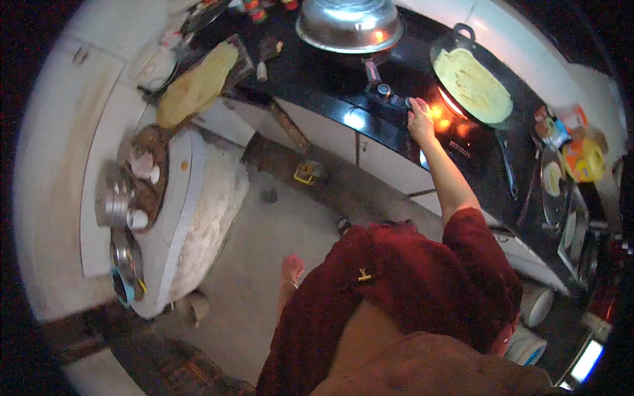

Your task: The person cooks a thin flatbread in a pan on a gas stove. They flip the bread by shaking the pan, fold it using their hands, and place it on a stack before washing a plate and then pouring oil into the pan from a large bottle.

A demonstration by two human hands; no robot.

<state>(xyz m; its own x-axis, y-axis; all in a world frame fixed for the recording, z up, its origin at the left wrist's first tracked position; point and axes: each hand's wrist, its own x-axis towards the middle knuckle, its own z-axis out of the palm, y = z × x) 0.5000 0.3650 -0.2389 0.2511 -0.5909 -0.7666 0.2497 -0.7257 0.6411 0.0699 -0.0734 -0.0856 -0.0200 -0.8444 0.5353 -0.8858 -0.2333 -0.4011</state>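
My right hand (420,121) reaches over the black gas stove (342,94), its fingers around a control knob (409,102) at the front. Just beyond it, a round, flat flatbread (473,86) covers most of a dark pan (448,42) with a loop handle. Orange flame glows under the pan's near edge. A second knob (384,90) is left of my fingers. Low at my side hangs my left hand (293,267), away from the counter, with a bangle on the wrist. Its fingers are too blurred to make out clearly.
An upturned steel bowl (351,27) sits at the stove's back left. Another flatbread (198,84) overhangs the counter corner at left. Steel containers (114,200) stand on the left ledge. A yellow-orange packet (584,158) lies right of the stove. Cabinet doors (386,166) line the counter front.
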